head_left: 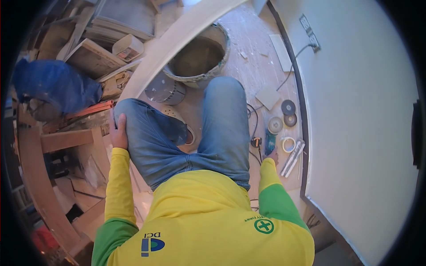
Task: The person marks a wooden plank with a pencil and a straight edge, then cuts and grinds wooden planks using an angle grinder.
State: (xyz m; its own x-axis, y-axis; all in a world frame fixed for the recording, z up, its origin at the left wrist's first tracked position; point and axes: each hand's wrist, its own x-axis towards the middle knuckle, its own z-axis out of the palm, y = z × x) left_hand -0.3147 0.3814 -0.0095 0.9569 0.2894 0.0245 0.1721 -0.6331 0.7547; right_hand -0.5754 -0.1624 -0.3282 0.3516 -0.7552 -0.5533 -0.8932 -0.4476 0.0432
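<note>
My left hand [119,133] lies against the outer side of my left knee, its fingers stretched along the jeans and its thumb apart. Down on the floor at my right side, my right hand [271,156] is closed around the rear end of a teal angle grinder [270,141]. A pale round disc [275,125] sits at the grinder's front end. Two dark discs, the upper one [288,107] larger, lie just beyond it. To the right of the grinder are a roll of tape [288,144] and a long silver-white tool [293,158] that I cannot identify.
A large bucket [222,66] of greyish material stands ahead, beside a smaller pail [177,94]. A pale curved band crosses above them. Along the right wall, a cord [291,65] runs from an outlet [313,41]. Wood frames [33,164] and a blue bag [57,84] crowd the left.
</note>
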